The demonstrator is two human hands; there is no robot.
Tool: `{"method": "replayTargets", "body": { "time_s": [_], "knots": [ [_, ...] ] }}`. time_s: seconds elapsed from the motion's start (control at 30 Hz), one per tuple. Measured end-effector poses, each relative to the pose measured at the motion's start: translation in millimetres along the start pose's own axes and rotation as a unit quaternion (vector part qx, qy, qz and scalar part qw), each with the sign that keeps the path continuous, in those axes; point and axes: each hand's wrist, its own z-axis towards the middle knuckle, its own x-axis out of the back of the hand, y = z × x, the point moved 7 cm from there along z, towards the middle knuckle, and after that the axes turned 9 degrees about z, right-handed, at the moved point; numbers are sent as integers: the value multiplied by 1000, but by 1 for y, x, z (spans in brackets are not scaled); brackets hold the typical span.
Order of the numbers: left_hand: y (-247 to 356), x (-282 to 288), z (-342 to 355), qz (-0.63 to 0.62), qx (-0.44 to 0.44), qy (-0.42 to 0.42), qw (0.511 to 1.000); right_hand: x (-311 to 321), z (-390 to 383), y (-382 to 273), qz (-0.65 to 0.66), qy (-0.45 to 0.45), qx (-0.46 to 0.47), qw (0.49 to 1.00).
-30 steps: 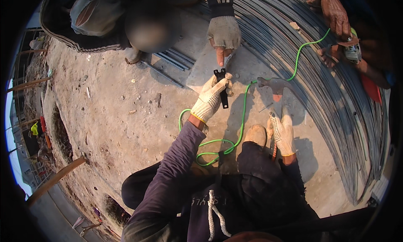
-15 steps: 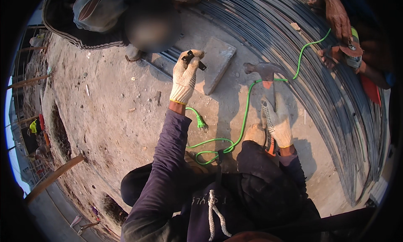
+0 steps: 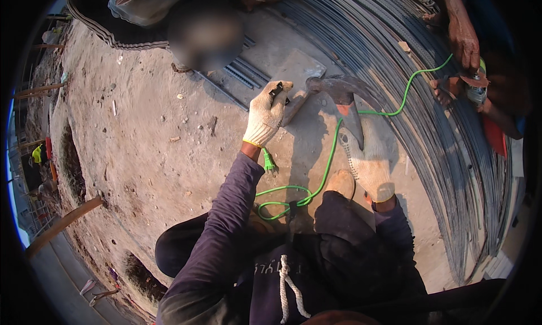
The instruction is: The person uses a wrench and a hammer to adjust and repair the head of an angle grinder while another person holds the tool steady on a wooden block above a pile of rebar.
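My left hand [image 3: 264, 117], in a knitted white work glove, pinches a small black piece [image 3: 276, 91], possibly metal, beside a flat grey slab [image 3: 305, 65]. What exactly the black piece is cannot be made out. My right hand [image 3: 371, 166], gloved the same way, is wrapped round the handle of a claw hammer [image 3: 345, 92]. The hammer is raised, with its head to the right of my left hand and apart from it, covering part of the slab's right side from view.
A green cord [image 3: 333, 150] with a plug [image 3: 269, 162] loops over the ground. Long steel bars [image 3: 418, 110] curve along the right; shorter bars [image 3: 240, 74] lie beyond my left hand. A co-worker's hand [image 3: 464, 43] is by a disc tool [image 3: 474, 88]. Another person crouches at the far left.
My right hand has raised the hammer, whose head now appears larger and farther left. My left hand has shifted right and slightly nearer, still pinching the black piece.
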Motion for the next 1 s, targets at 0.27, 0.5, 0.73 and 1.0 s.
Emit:
{"method": "replayTargets", "body": {
  "time_s": [0.27,0.5,0.73,1.0],
  "knots": [
    [2,3,-5,56,29,-28,998,-1,7,-57,-109,-43,85,989],
    [0,0,-4,28,-23,11,999,-12,0,-48,-317,-83,270,905],
    [-10,5,-8,63,10,-5,998,15,-12,-72,-42,-48,232,971],
    [-17,0,-8,33,-13,15,999,-7,5,-10,-131,-92,74,984]
  ]
}}
